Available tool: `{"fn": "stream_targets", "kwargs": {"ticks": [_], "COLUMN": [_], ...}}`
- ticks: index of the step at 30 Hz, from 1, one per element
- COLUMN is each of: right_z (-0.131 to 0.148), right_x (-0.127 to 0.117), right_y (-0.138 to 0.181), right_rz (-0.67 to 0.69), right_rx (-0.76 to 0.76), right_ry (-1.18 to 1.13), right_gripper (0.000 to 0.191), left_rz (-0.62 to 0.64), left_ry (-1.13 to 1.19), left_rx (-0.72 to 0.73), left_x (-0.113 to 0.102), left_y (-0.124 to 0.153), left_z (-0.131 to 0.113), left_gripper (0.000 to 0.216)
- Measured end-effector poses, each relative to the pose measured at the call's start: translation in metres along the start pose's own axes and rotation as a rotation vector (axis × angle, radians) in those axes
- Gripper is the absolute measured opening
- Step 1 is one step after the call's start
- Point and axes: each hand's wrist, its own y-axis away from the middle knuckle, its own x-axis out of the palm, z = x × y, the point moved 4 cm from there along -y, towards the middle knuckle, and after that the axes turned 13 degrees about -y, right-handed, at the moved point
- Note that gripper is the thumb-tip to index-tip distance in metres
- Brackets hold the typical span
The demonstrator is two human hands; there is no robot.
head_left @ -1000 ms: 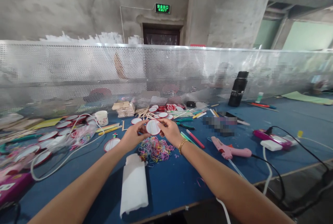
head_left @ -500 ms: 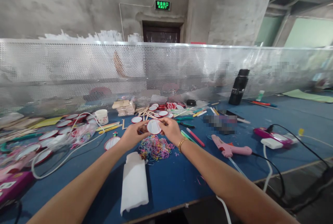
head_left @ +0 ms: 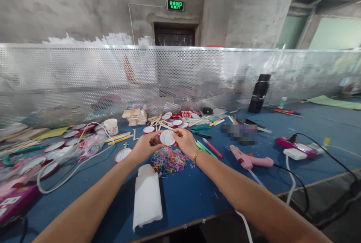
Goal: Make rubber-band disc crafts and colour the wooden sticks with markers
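Both my hands hold one small round disc (head_left: 167,137), white with a red rim, just above the blue table (head_left: 186,198). My left hand (head_left: 145,146) pinches its left edge and my right hand (head_left: 184,141) pinches its right edge, a gold bracelet on that wrist. Under the hands lies a heap of coloured rubber bands (head_left: 169,159). More red-rimmed discs (head_left: 177,119) and wooden sticks (head_left: 158,121) lie behind the hands. A single disc (head_left: 122,155) rests to the left.
A folded white cloth (head_left: 147,198) lies near the front edge. A pink glue gun (head_left: 249,159) with its cable sits to the right, beside a white adapter (head_left: 296,154). A black bottle (head_left: 258,93) stands by the perforated metal screen (head_left: 84,77). A paper cup (head_left: 110,126) and more discs are at left.
The hands keep hold of the disc and barely shift; the view has moved slightly. Nothing was picked up or let go.
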Motion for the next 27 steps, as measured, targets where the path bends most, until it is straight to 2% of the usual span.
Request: {"fn": "stream_targets", "kwargs": {"ticks": [15,27], "right_z": [0.0003,-0.0028], "right_x": [0.0009,-0.0013], "right_y": [0.0008,-0.0034], "right_rz": [0.0,0.01], "right_rx": [0.018,-0.051], "right_ry": [-0.006,0.021], "right_gripper": [0.018,0.025], "left_rz": [0.006,-0.013], "left_ry": [-0.015,0.184], "left_rx": [0.017,-0.041], "left_x": [0.0011,0.0057], "left_y": [-0.0002,-0.003], "left_z": [-0.0012,0.0078], "left_gripper": [0.057,0.057]}}
